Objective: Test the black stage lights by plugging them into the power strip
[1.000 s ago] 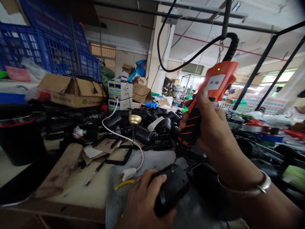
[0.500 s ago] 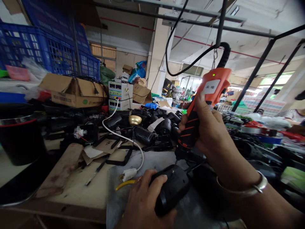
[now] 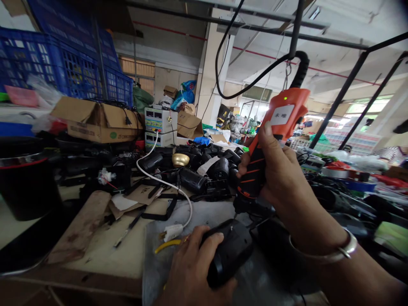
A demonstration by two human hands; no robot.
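Two things are held in the head view. An orange-and-black power driver [image 3: 282, 112], tilted, is clamped in the right hand's [image 3: 282, 172] grip, above a black casing [image 3: 234, 250]. Over the grey mat [image 3: 216, 208], the casing is grasped by the left hand [image 3: 193, 270], its grip curled around the near side.

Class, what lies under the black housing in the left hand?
A grey mat shows around the black housing and left hand; whatever they cover cannot be seen.

There's one screwdriver [image 3: 254, 172], one bracelet [image 3: 327, 257] (one bowl [image 3: 180, 160]).
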